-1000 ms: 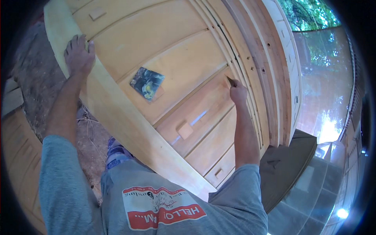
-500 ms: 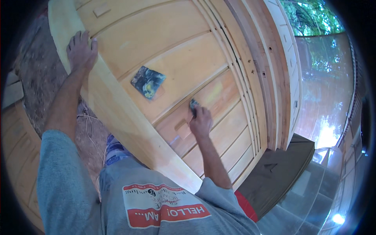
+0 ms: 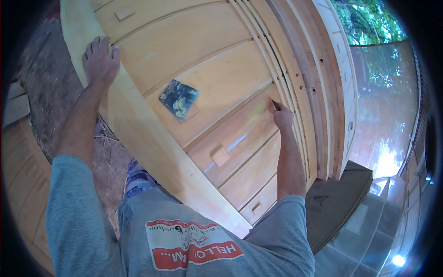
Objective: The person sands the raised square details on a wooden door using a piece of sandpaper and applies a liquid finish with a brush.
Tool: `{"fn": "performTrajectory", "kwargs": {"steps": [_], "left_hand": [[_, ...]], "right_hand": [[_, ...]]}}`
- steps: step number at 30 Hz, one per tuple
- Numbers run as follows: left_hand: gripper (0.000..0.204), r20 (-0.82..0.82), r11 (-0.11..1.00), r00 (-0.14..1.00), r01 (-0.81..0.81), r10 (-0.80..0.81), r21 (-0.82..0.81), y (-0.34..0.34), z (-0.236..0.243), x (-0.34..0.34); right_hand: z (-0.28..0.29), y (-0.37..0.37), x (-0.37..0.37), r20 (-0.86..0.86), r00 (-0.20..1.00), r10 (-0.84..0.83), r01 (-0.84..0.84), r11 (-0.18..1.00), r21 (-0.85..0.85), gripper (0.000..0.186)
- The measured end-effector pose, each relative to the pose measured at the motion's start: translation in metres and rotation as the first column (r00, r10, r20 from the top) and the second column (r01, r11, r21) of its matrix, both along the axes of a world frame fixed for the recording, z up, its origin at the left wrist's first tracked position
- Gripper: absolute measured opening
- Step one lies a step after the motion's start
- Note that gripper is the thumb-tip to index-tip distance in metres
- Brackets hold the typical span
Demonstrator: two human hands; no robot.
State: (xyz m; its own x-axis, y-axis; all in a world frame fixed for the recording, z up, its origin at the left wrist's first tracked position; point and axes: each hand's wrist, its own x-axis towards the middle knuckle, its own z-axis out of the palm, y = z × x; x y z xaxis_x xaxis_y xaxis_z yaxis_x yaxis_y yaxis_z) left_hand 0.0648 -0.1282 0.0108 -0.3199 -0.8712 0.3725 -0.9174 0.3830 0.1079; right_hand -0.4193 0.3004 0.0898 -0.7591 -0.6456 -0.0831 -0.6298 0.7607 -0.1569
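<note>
A pale wooden panelled piece [image 3: 198,69] with grooved sections fills the middle of the view. My left hand [image 3: 100,64] lies on its wide left board [image 3: 134,115], fingers spread and holding nothing. A square dark board [image 3: 179,99], smeared with yellowish paste, rests on the panel between my hands. My right hand [image 3: 283,117] grips a small thin spreader [image 3: 276,105], whose tip is on a reddish, faintly smeared section beside the long right-hand grooves. A small square wooden block [image 3: 220,156] and a pale blue streak [image 3: 236,143] are on that same section, lower left.
Stacked wooden frames [image 3: 323,115] line the right side. Below them is a dark folded-looking sheet [image 3: 337,201] over grey tiles [image 3: 369,231]. Dirt ground [image 3: 50,69] and another grooved wooden piece [image 3: 23,171] are at left. Translucent sheeting [image 3: 383,106] and foliage show at right.
My right hand swept down and left toward the middle of the reddish section, then back up and right to the grooves. My left hand stays on the board.
</note>
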Motion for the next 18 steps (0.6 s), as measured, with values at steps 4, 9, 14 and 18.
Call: {"fn": "performTrajectory", "kwargs": {"steps": [4,9,14,18], "left_hand": [[0.049,0.009,1.000,1.000,0.004,-0.004,-0.010,-0.001,-0.002,0.007],[0.049,0.013,1.000,1.000,-0.006,0.007,-0.023,-0.001,0.001,0.006],[0.047,0.044,0.999,0.999,-0.021,0.023,-0.036,0.000,0.002,0.005],[0.047,0.017,0.999,1.000,0.000,0.001,-0.044,0.001,0.000,0.006]], "right_hand": [[-0.012,-0.007,0.065,-0.058,0.989,0.133,-0.130,0.990,0.052,0.032],[-0.012,0.022,0.206,-0.047,0.952,0.302,-0.303,0.953,-0.014,0.030],[0.011,0.031,0.207,0.040,0.972,0.231,-0.226,0.970,-0.093,0.030],[0.008,-0.004,0.076,-0.187,0.976,0.114,-0.126,0.991,-0.052,0.032]]}}
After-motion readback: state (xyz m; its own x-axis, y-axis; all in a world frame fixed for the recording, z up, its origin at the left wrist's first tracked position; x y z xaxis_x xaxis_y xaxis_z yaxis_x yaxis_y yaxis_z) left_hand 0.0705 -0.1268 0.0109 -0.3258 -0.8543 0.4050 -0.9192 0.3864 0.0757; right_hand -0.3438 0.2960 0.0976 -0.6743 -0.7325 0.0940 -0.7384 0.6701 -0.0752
